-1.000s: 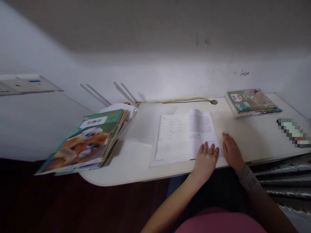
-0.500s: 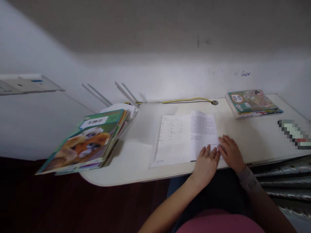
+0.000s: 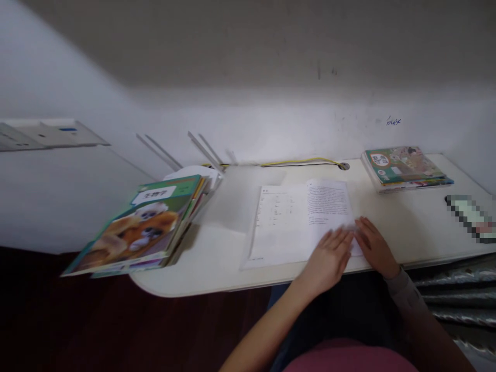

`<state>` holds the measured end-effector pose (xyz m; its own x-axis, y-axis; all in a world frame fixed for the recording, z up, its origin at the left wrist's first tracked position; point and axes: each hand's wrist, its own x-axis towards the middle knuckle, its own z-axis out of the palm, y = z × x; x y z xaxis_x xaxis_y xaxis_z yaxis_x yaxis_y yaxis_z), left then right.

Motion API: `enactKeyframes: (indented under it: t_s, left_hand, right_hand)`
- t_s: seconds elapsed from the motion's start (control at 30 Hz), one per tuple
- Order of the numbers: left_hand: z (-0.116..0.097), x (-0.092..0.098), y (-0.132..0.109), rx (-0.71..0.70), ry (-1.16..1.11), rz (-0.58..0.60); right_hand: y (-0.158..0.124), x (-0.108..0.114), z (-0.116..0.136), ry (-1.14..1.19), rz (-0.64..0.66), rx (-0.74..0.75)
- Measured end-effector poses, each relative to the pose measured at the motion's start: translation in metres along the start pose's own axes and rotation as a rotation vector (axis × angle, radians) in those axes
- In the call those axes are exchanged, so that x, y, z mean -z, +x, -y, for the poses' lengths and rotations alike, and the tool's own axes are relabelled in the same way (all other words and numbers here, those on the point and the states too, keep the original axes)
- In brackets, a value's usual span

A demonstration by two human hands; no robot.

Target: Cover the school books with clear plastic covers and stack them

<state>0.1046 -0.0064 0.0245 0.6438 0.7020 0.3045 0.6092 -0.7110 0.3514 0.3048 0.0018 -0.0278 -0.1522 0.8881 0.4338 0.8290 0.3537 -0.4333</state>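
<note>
An open booklet (image 3: 282, 227) with printed pages lies on the white desk (image 3: 209, 268). Its right page carries dense text at the top. Across the lower part of that page rests my left hand (image 3: 327, 258), fingers stretched out and slightly blurred. My right hand (image 3: 375, 248) lies at the page's lower right edge with its fingers extended, a grey band round the wrist. The two hands' fingertips are close together. Neither hand is gripping anything.
A stack of books (image 3: 143, 227) leans over the desk's left end. Another book stack (image 3: 403, 168) lies at the back right. A pixelated object (image 3: 470, 217) is at the right. Yellow and black cables (image 3: 306, 161) run along the wall to a desk hole.
The right page lies flatter and wider. My right hand has moved slightly right, and my left hand's fingers now reach further across the page. The view has shifted a little.
</note>
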Motion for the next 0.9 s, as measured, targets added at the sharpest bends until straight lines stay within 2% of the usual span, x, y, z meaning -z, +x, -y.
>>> enactKeyframes:
  t_s: [0.1,0.2,0.27,0.4,0.7,0.9]
  left_hand:
    - [0.03,0.022,-0.002,0.168,0.033,-0.048]
    - [0.056,0.028,-0.005,0.32,0.036,0.052]
    - [0.062,0.026,-0.006,0.32,0.029,0.144]
    - [0.056,0.016,-0.004,0.284,0.071,0.211]
    - [0.051,0.003,-0.001,0.252,0.204,0.198]
    - [0.049,0.003,-0.004,0.24,0.249,0.221]
  right_hand:
    - [0.007,0.009,-0.012,-0.112,0.082,0.023]
    - [0.015,0.013,-0.025,-0.191,0.18,0.036]
    - [0.019,0.012,-0.03,-0.216,0.242,0.051]
    - [0.019,0.006,-0.033,-0.252,0.275,0.073]
    - [0.016,0.001,-0.036,-0.28,0.245,0.15]
    - [0.017,0.003,-0.032,-0.294,0.25,0.139]
